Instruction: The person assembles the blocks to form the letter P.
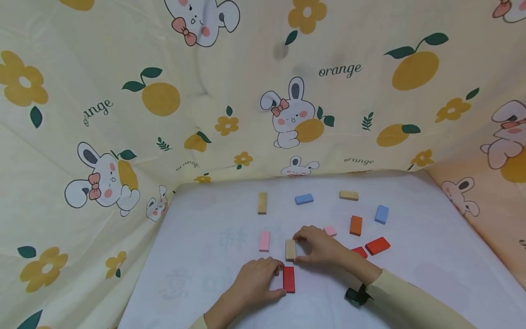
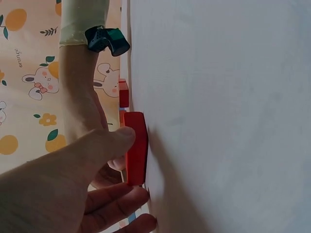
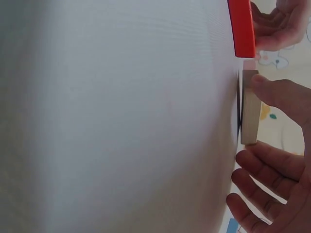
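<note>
Nearest to me, on my right wrist below the sleeve (image 1: 415,301), sits a dark device (image 1: 356,296). My left grip (image 1: 256,279) is narrow and holds the red block (image 1: 289,279) by its two ends, the thumb at the near end and the index finger at the far end. This block lies lengthwise before me on the white counter (image 1: 197,228). Just beyond it, with a small gap, is the pale wooden block (image 1: 290,250); my right grip (image 1: 318,246) pinches it also by the ends, from the right side. If it touches the counter, I cannot tell.

To the left of it lies a pink block (image 1: 265,241). On the right are a half-hidden red piece (image 1: 360,252) behind my forearm and a tilted red piece (image 1: 377,246). Behind my right grip a second pink piece (image 1: 330,230) shows partly. Farther there are an orange block (image 1: 356,225) and a blue block (image 1: 381,214). Farthest, two wooden pieces (image 1: 262,203) (image 1: 349,195) lie with a blue piece (image 1: 304,199) between them, before the rabbit-and-orange cloth (image 1: 238,59).
</note>
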A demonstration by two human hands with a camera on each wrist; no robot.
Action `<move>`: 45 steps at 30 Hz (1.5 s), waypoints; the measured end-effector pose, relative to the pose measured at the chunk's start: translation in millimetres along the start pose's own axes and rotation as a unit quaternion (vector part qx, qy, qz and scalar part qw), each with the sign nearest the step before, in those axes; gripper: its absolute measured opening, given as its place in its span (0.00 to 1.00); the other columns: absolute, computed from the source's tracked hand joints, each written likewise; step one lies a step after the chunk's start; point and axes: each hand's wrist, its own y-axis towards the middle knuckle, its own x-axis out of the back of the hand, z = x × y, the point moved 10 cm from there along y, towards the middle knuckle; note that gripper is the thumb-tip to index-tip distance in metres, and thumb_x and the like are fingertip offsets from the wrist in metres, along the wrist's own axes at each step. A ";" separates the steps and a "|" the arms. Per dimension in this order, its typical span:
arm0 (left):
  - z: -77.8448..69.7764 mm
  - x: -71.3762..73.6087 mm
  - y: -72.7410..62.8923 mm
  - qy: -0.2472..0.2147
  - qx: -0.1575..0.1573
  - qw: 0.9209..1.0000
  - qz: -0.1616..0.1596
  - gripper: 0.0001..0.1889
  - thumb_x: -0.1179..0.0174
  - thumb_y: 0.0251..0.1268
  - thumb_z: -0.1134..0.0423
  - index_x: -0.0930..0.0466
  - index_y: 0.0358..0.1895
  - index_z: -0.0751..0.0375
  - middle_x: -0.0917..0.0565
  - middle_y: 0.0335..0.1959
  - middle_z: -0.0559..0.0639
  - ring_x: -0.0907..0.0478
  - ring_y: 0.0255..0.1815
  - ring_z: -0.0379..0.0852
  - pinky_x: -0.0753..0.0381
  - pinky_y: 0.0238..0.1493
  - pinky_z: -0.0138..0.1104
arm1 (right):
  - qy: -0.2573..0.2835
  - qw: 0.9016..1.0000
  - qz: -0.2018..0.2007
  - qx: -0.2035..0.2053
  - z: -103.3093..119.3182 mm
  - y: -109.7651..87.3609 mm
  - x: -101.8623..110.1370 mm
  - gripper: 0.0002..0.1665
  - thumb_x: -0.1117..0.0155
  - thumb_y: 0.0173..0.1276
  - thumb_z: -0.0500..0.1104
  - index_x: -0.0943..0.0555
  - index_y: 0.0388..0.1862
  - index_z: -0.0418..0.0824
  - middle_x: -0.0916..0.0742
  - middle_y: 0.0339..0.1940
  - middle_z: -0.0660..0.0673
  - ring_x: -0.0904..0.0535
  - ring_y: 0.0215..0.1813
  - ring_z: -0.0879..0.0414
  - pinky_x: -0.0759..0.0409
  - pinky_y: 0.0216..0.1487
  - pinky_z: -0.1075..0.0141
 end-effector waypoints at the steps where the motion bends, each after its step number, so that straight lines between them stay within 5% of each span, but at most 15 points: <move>1: -0.1 -0.1 -0.5 0.002 0.002 1.000 0.000 0.31 0.25 0.61 0.34 0.19 0.61 0.45 0.23 0.38 0.32 0.29 0.36 0.33 0.21 0.45 0.35 | -0.004 1.000 0.000 -0.001 0.4 0.1 -0.7 0.35 0.15 0.59 0.58 0.15 0.62 0.46 0.14 0.52 0.53 0.22 0.55 0.56 0.19 0.62 0.50; 12: 1.8 2.2 -2.9 -0.013 0.002 1.000 -0.010 0.32 0.26 0.61 0.32 0.20 0.62 0.45 0.20 0.41 0.33 0.27 0.38 0.32 0.19 0.43 0.34 | -0.052 0.999 -0.004 0.006 5.5 1.2 -4.4 0.36 0.15 0.58 0.59 0.15 0.62 0.48 0.14 0.53 0.53 0.21 0.57 0.55 0.20 0.64 0.48; 45: -0.5 2.6 -2.9 -0.006 -0.012 1.000 -0.025 0.31 0.27 0.63 0.33 0.20 0.62 0.45 0.18 0.44 0.34 0.22 0.42 0.32 0.18 0.44 0.34 | -0.052 0.998 -0.009 0.022 10.3 -4.7 -7.7 0.33 0.16 0.61 0.59 0.14 0.61 0.48 0.15 0.53 0.52 0.22 0.58 0.52 0.21 0.63 0.46</move>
